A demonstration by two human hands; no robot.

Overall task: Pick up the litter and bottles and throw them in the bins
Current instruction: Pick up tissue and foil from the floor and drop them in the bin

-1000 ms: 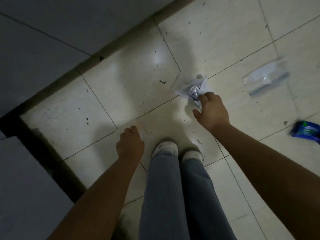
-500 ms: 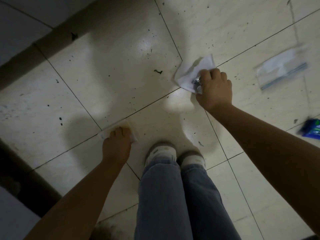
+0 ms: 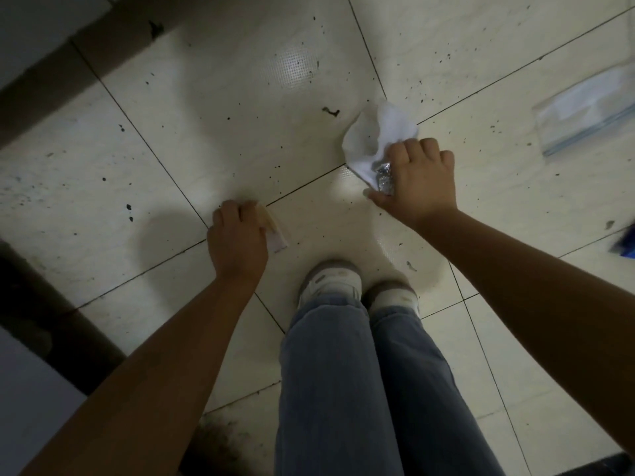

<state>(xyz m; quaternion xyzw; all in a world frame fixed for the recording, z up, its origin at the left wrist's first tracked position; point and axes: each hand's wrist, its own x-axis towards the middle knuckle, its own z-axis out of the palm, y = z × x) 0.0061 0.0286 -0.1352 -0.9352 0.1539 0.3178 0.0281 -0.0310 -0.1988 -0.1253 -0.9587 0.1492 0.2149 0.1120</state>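
My right hand (image 3: 421, 180) is closed around a crumpled ball of silver foil (image 3: 384, 178) and a white paper napkin (image 3: 376, 139) that sticks out past my fingers, just above the tiled floor. My left hand (image 3: 238, 240) grips a small tan and white paper scrap (image 3: 275, 230) low over the floor, in front of my shoes. No bin is in view.
A clear plastic zip bag (image 3: 587, 109) lies on the tiles at the far right. A blue wrapper (image 3: 626, 243) shows at the right edge. My shoes (image 3: 331, 281) and jeans fill the lower middle. A dark skirting band and grey wall (image 3: 41, 67) run along the left.
My right hand has closed over the foil and napkin and gathered them. My left hand has closed on the paper scrap and lifted its edge off the floor.
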